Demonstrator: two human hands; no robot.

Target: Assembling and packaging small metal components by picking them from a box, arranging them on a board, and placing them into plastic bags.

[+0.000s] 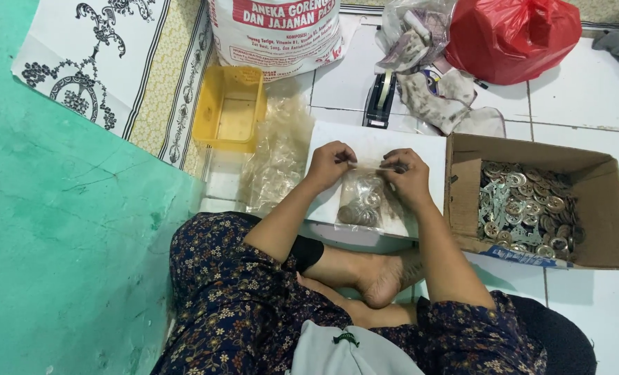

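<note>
A small clear plastic bag (362, 200) filled with several round metal pieces lies on a white board (420, 146) in front of my crossed legs. My left hand (329, 164) pinches the bag's top left corner. My right hand (406, 178) pinches the top right corner, fingers pressed along the bag's mouth. Right of the board stands an open cardboard box (601, 208) holding a heap of the same round metal pieces (528, 208).
A yellow plastic tub (230, 107) and a pile of clear empty bags (279, 156) lie to the left. A black tape dispenser (380, 99), dirty cloth gloves (431, 97), a red plastic bag (514, 35) and a printed white sack (278, 31) sit behind. A green wall (66, 236) runs along the left.
</note>
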